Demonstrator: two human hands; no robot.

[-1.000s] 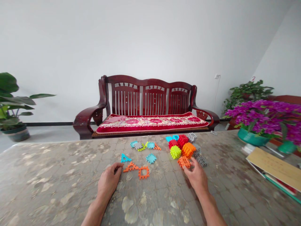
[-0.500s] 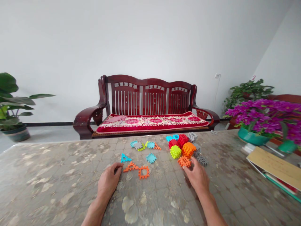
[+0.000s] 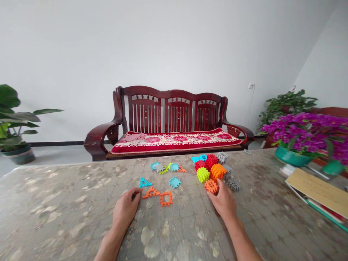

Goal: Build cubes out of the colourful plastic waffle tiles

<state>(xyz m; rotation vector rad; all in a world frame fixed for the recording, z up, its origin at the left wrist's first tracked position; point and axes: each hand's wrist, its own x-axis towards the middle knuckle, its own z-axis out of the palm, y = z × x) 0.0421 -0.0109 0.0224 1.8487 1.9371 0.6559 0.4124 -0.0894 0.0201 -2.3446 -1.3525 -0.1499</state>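
My right hand (image 3: 225, 202) has its thumb and index finger against the near right side of a small orange interlocking stack (image 3: 211, 186), gripping it on the table. Behind that stack stand a larger orange one (image 3: 218, 172), a lime green one (image 3: 202, 174), a dark red one (image 3: 211, 162) and grey pieces (image 3: 233, 185). My left hand (image 3: 126, 206) rests on the table with curled fingers, thumb and index tips close together and nothing visible between them. Just beyond its fingertips lie a blue triangle (image 3: 145, 182), an orange triangle (image 3: 151, 193) and an orange square frame (image 3: 166, 198).
A teal square piece (image 3: 174, 182) lies mid-table, with a joined row of pieces (image 3: 164, 168) behind it. Purple flowers in a green pot (image 3: 293, 157) and a cardboard box (image 3: 318, 192) stand at the right. Beyond the table is a wooden bench (image 3: 100, 137).
My right hand has shifted slightly left, and the small orange stack has moved a little left with it. My left hand stays in place.
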